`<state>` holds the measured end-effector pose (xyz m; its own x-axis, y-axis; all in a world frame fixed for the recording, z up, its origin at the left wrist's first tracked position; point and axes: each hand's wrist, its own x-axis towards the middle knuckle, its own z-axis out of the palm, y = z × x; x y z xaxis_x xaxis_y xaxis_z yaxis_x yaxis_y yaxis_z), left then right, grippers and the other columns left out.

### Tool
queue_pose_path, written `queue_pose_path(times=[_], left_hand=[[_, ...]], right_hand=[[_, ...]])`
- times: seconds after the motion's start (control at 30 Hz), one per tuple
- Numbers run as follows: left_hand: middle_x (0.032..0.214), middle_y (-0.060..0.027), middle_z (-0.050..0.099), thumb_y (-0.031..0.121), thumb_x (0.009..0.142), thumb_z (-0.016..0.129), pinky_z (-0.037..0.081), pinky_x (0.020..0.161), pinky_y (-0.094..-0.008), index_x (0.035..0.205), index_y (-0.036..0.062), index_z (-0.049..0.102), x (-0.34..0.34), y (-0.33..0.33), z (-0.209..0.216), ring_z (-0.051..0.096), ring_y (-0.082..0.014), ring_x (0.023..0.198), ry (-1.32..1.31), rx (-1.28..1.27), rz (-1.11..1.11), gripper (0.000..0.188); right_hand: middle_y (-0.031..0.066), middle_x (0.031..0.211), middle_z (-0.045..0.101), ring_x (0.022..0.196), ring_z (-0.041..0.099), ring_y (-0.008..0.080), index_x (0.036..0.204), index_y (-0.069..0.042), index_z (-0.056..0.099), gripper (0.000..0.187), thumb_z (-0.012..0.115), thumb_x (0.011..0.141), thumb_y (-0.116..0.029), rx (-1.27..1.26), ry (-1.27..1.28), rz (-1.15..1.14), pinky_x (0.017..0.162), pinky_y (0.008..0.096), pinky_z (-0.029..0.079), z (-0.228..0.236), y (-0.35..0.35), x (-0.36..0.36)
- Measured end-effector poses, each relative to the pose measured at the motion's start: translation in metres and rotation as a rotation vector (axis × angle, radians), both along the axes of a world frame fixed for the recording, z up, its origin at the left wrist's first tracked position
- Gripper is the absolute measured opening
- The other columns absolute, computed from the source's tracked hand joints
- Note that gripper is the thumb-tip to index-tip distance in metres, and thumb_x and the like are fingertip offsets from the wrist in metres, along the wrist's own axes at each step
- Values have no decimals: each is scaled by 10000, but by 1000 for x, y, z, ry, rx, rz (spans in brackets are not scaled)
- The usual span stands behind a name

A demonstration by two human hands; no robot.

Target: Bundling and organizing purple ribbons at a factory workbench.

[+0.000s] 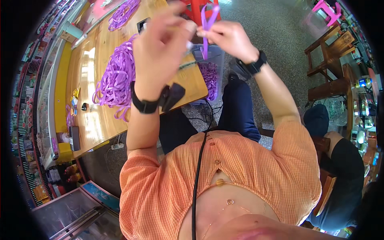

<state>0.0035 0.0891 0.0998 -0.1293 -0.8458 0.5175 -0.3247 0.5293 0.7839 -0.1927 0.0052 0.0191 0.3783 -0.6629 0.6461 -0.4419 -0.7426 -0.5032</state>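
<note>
My right hand (232,37) pinches a looped purple ribbon (205,26) nearly closed between its fingertips above a bin (221,76) beside the table (91,120), while my left hand (158,50), blurred and partly curled near the ribbon pile (118,76), grips I cannot tell what, if anything.

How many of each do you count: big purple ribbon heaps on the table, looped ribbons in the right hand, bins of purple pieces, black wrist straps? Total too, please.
Big ribbon heaps, near heap and far heap: 2
Looped ribbon in the right hand: 1
Bin of purple pieces: 1
Black wrist straps, left strap and right strap: 2
Total: 6
</note>
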Motion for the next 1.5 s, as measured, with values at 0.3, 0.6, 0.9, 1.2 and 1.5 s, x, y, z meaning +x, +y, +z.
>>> queue_pose_path(times=[0.3, 0.6, 0.9, 1.2, 1.5], left_hand=[[839, -102, 720, 209, 868, 729, 528, 635, -275, 1001, 68, 737, 10, -88, -79, 681, -163, 682, -122, -14, 57, 193], [894, -127, 704, 171, 871, 622, 524, 792, -418, 957, 57, 726, 8, -120, -142, 656, -340, 850, -574, -230, -168, 177], [958, -112, 714, 233, 918, 591, 475, 921, -416, 957, 82, 737, 9, -123, -159, 636, -327, 962, -677, -120, -52, 214], [1010, -93, 718, 266, 905, 555, 464, 929, -465, 950, 131, 748, 9, -128, -161, 621, -346, 1012, -626, -82, -90, 239], [985, -109, 720, 228, 923, 574, 465, 933, -418, 966, 99, 749, 9, -125, -157, 622, -329, 995, -676, -52, -69, 222]], right_hand=[[86, 684, 632, 661, 629, 267, 831, -94, 684, 306, 666, 892, -393, 237, 256, -79, 632, 394, 486, -50, -107, 19], [50, 666, 680, 605, 642, 145, 765, -51, 709, 346, 702, 865, -382, 564, 208, 65, 588, 308, 497, -87, -117, 16], [-15, 886, 670, 704, 579, 65, 1126, -71, 682, 270, 672, 910, -233, 1066, -278, 54, 638, 233, 477, -150, -67, -18], [-12, 892, 696, 786, 603, 64, 1073, -24, 721, 241, 725, 870, -154, 960, -384, 111, 684, 242, 479, -177, -6, 8], [-30, 878, 697, 748, 586, 42, 1072, -35, 736, 258, 744, 881, -209, 892, -479, -61, 653, 206, 447, -190, 51, 1]])
